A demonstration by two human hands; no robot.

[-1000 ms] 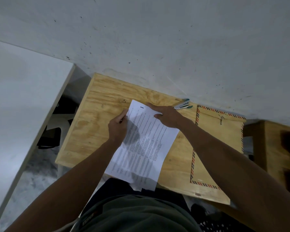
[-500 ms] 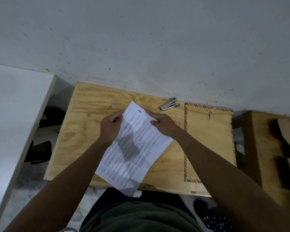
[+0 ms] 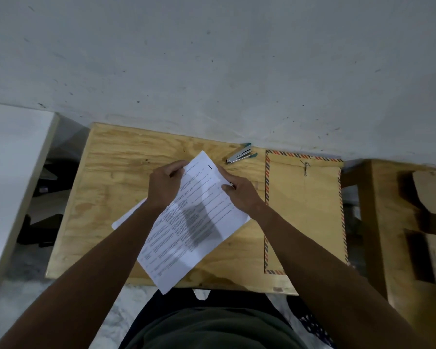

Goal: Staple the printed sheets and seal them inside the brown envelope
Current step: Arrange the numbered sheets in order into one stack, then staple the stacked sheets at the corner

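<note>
The printed sheets are lifted at an angle over the plywood table. My left hand pinches their top left edge and my right hand pinches the top right edge. A lower sheet pokes out to the left under my left forearm. A small metal stapler with teal ends lies at the table's back edge, just beyond my right hand. The brown envelope, with striped borders and a metal clasp, lies flat on the right part of the table.
A grey wall rises directly behind the table. A white surface stands to the left, with dark objects in the gap beside it. A wooden bench or shelf stands to the right.
Both hands have raised the sheets off the table and turned them more upright. The lower sheet now fans out to the left. The camera view has shifted left and down.
</note>
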